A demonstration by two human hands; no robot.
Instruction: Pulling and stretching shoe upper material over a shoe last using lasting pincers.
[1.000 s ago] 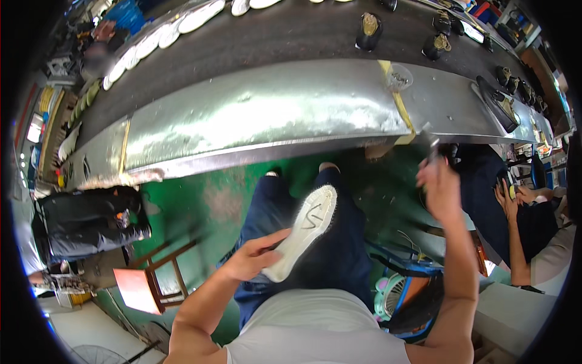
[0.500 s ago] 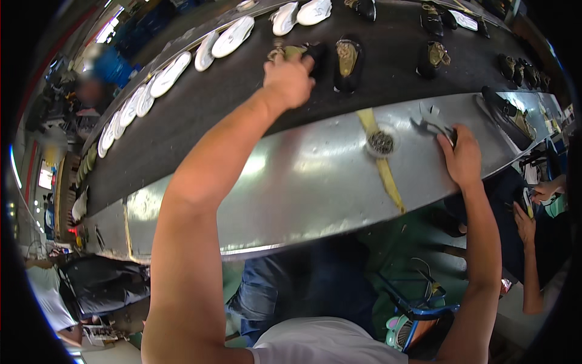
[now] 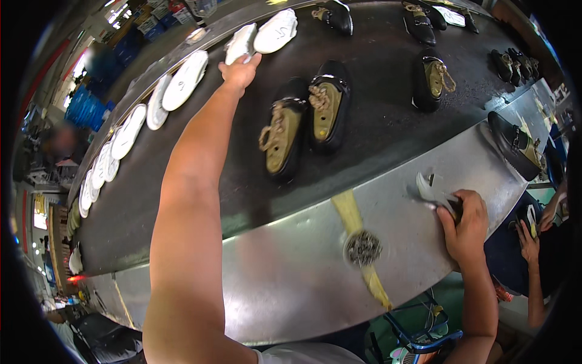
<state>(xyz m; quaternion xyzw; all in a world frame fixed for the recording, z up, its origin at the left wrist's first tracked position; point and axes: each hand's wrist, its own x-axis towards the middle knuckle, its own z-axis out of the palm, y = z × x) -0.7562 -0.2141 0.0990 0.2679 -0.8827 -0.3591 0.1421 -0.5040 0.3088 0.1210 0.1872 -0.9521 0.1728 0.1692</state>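
Note:
My left hand [image 3: 240,74] reaches across the dark conveyor belt. Its fingers close over the near end of a white shoe sole [image 3: 241,42], partly hiding it; a second white sole [image 3: 276,31] lies just right of that. Nearer me, two black shoes with tan insides and rope-like laces, one at left [image 3: 284,133] and one at right [image 3: 329,109], stand side by side on the belt. My right hand [image 3: 465,225] rests on the metal ledge, curled around a metal tool [image 3: 431,193] with a curved head that looks like pincers. Its handles are mostly hidden in the palm.
A round dish of small metal bits [image 3: 364,249] sits on the metal ledge [image 3: 291,267] over yellow tape. More white soles [image 3: 185,80] line the belt's far left edge. One black shoe [image 3: 515,145] stands on the ledge at right, near another person's hands [image 3: 529,239].
My left hand has let go of the left black shoe and moved far left to the white sole. The view has shifted toward the belt. My right hand keeps its tool.

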